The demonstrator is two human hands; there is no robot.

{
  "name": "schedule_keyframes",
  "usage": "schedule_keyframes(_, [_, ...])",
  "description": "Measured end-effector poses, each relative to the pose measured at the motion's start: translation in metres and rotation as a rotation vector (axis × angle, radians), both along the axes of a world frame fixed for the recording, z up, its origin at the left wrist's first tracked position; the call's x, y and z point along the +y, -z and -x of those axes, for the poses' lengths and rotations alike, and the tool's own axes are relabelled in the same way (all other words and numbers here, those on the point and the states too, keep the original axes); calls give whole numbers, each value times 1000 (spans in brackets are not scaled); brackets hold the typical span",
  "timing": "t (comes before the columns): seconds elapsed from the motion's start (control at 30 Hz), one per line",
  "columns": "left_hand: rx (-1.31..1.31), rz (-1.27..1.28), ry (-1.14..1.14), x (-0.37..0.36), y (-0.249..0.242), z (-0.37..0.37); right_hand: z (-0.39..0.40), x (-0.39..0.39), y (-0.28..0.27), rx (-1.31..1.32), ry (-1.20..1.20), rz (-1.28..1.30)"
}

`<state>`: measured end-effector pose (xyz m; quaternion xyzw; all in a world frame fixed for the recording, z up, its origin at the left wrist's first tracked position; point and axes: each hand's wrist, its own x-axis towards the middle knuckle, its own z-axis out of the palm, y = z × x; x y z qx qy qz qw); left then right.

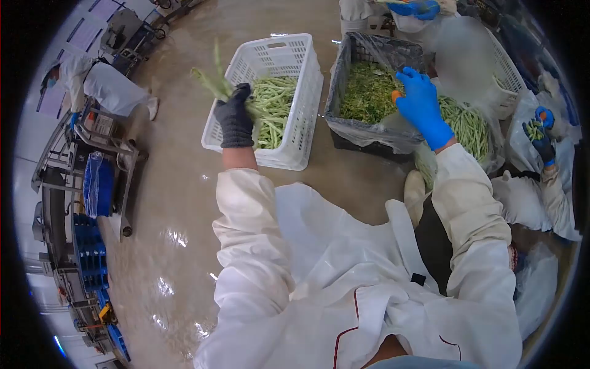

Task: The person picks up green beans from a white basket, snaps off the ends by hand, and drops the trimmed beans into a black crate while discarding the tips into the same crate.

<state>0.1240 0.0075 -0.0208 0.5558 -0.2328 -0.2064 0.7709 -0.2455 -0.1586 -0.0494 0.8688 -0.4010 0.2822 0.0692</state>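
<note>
My left hand (235, 120), in a dark grey knit glove, is closed around a bunch of long green beans (212, 83). It is above the near left side of a white slatted crate (312, 74). More green beans (275, 104) lie inside that crate. In a blue glove, my right hand (425, 106) grips a small orange object (396, 96); its kind is mostly hidden by the fingers. Below this hand stands a black crate (337, 80) lined with clear plastic, holding green trimmings (367, 92). Just right of it, a clear bag holds green beans (468, 126).
At right, a co-worker's gloved hands (541, 132) hold green pieces. Another person's blue gloves (415, 8) show at the top. On the left, a person in white (114, 86) bends by a metal cart (126, 154) and a blue bin (98, 184). The floor (166, 215) looks wet.
</note>
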Motion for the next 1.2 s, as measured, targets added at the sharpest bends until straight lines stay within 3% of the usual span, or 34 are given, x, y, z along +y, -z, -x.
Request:
schedule_keyframes(0.1, [237,26,424,-6,-4,35,-10,-10,5,-54,-122,-381])
schedule_keyframes(0.17, [346,36,580,-9,-10,64,-18,8,-1,-318,-354,-487])
schedule_keyframes(0.27, [79,-109,789,-6,-20,101,-33,37,-27,-577,-524,-643])
schedule_keyframes(0.3, [-146,-115,795,-4,-20,114,-34,40,-37,-642,-551,-697])
schedule_keyframes(0.4, [-293,-274,800,-8,-19,134,-29,39,-66,-852,-670,-871])
schedule_keyframes(0.43, [-170,-290,749,-10,-16,142,-29,37,-70,-884,-716,-880])
schedule_keyframes(0.53, [-260,-436,749,-8,-9,147,-19,29,-67,-797,-727,-947])
schedule_keyframes(0.57, [-229,-410,789,-7,-11,149,-19,34,-74,-797,-573,-927])
schedule_keyframes(0.77, [103,-384,847,-1,-36,159,9,-14,-67,-1181,-340,-718])
schedule_keyframes(0.8, [31,-373,821,-1,-32,155,14,-16,-73,-1204,-292,-666])
schedule_keyframes(0.87, [-117,-350,768,-3,-23,142,22,-17,-77,-1080,-261,-605])
schedule_keyframes(0.93, [-95,-344,647,-10,-22,138,19,-19,-67,-951,-292,-543])
schedule_keyframes(1.03, [-178,-232,545,-18,-17,143,0,7,-55,-556,-322,-558])
schedule_keyframes(1.2, [-66,-273,674,-24,-8,171,-36,53,-46,-619,-473,-1003])
